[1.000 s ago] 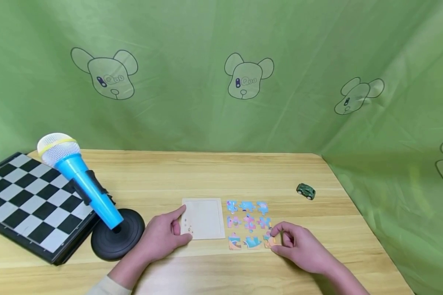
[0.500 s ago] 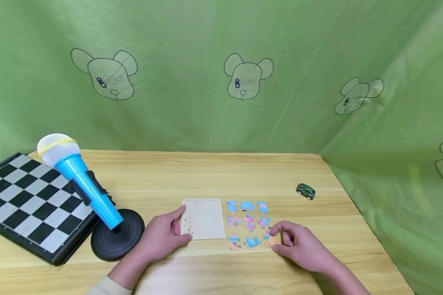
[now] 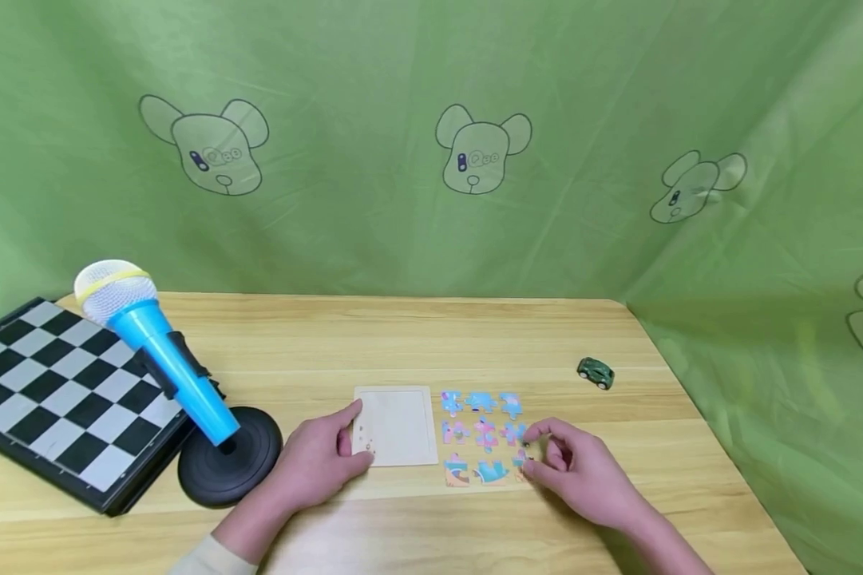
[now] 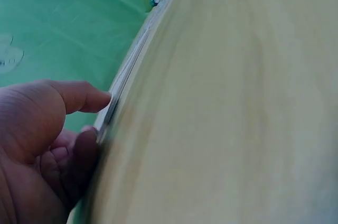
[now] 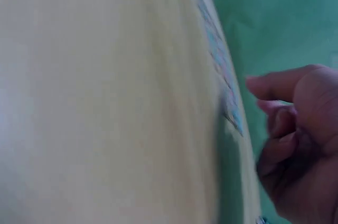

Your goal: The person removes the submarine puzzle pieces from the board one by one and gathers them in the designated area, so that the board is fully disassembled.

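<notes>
A pale square puzzle tray lies on the table. My left hand holds its left edge, the forefinger near the upper corner and the thumb near the lower one. Right of the tray, several jigsaw pieces in blue, pink and orange are spread in three rows, slightly apart. My right hand is at the right end of these rows, forefinger and thumb bent and apart. Its thumb partly covers the lower right piece; contact there cannot be made out. In the right wrist view the pieces appear edge-on.
On the left, a blue toy microphone leans on a round black base, beside a black-and-white chessboard. A small green toy car stands at the right. A green curtain hangs behind the table.
My right hand has shifted slightly upward from the lower right piece, its forefinger now higher beside the middle row. The left hand and the tray have stayed in place.
</notes>
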`<state>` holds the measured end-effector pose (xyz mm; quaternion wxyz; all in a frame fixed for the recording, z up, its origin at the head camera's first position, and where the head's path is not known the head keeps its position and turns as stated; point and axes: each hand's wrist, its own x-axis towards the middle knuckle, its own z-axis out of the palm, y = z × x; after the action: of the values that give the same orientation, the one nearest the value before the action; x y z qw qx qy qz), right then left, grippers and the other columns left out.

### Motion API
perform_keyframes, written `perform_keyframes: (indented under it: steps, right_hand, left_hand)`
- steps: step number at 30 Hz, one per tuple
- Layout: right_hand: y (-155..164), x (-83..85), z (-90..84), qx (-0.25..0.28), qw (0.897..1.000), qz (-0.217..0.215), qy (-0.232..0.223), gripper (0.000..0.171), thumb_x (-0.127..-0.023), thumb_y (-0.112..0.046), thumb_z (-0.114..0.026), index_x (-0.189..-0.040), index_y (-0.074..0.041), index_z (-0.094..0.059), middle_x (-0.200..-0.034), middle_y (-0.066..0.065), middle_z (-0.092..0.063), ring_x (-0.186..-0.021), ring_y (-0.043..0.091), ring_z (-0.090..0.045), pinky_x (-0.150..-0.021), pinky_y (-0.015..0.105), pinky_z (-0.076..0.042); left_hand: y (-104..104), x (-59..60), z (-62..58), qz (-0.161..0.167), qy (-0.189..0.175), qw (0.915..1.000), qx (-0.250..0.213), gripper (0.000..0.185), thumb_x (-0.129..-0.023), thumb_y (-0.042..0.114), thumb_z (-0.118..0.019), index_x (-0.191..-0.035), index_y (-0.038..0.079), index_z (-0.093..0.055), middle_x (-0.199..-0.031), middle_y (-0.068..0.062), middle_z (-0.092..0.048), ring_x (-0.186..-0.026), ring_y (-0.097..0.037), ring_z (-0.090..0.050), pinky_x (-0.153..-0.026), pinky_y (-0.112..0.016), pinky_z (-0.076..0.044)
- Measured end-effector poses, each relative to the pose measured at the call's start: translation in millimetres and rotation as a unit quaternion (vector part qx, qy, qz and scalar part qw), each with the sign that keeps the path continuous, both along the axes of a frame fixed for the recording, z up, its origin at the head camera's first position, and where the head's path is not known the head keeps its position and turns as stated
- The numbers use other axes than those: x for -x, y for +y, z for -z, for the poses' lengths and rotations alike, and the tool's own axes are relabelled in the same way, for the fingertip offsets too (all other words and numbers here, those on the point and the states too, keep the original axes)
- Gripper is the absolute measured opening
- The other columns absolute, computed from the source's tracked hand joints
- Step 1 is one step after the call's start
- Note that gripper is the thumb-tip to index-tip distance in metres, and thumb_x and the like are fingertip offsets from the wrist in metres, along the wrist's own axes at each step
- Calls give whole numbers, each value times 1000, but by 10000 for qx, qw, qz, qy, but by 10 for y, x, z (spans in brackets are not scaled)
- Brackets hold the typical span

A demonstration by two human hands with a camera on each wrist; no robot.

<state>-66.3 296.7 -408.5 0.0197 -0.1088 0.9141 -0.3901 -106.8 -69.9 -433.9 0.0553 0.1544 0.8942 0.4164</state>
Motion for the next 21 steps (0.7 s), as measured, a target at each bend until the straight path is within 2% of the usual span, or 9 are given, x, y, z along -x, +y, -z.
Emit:
perform_keyframes:
  steps: [3,6,8,10,13,15,18,21]
  right_hand:
    - [-114,17,-3,4,9990,211,383,28,-85,-11,-81,-109,-15,-65,-62,-8,-40,-54,7,-38,-60,27,-41]
    - [-218,45,-40,3,9968,343,729,29,-86,-12,-81,-110,-14,-65,-64,-7,-43,-54,8,-41,-58,27,-43]
    - [-263,64,-50,11,9946,432,945,31,-85,-12,-81,-111,-12,-65,-68,-6,-49,-57,9,-47,-58,27,-46]
    - [-296,78,-43,-42,9914,495,1207,34,-85,-12,-82,-114,-9,-65,-77,-4,-57,-67,12,-56,-62,30,-51]
    - [-335,84,-21,-209,9851,566,1612,43,-83,-16,-83,-121,-8,-64,-100,1,-66,-92,19,-63,-80,41,-53]
    - [-361,80,-19,-336,9809,587,1826,51,-83,-21,-84,-127,-9,-62,-118,4,-64,-110,25,-60,-91,51,-48]
    - [-397,72,-37,-580,9767,659,1956,68,-82,-31,-85,-140,-14,-55,-143,8,-51,-131,33,-44,-100,65,-35]
    - [-413,67,-65,-1089,9702,708,2044,93,-79,-46,-83,-155,-17,-38,-160,10,-29,-144,39,-22,-107,69,-20]
  left_hand:
    - [20,-22,-46,-58,93,9998,182,71,-84,22,-77,-145,-1,-50,-61,12,-49,-51,-5,-44,-51,-27,-39]
    - [36,-57,-101,-307,277,9983,411,72,-84,25,-76,-147,3,-49,-64,12,-49,-52,-6,-43,-50,-28,-38]
    - [42,-84,-137,-527,548,9951,633,72,-84,28,-77,-147,7,-50,-68,10,-49,-54,-8,-42,-48,-28,-37]
    - [41,-112,-175,-697,933,9894,862,73,-83,32,-78,-147,10,-52,-78,6,-52,-61,-11,-45,-49,-29,-38]
    - [30,-149,-216,-711,1452,9808,1092,78,-82,36,-79,-149,12,-49,-101,-4,-58,-82,-20,-55,-62,-36,-47]
    - [22,-178,-231,-580,1619,9781,1172,85,-81,41,-79,-152,12,-44,-124,-14,-55,-106,-30,-55,-80,-45,-49]
    - [7,-216,-236,-430,1688,9748,1396,98,-79,54,-78,-158,14,-33,-151,-24,-34,-137,-44,-32,-104,-59,-34]
    - [-19,-232,-237,-526,1711,9687,1722,109,-76,68,-72,-161,19,-24,-163,-22,-4,-148,-44,0,-112,-62,-14]
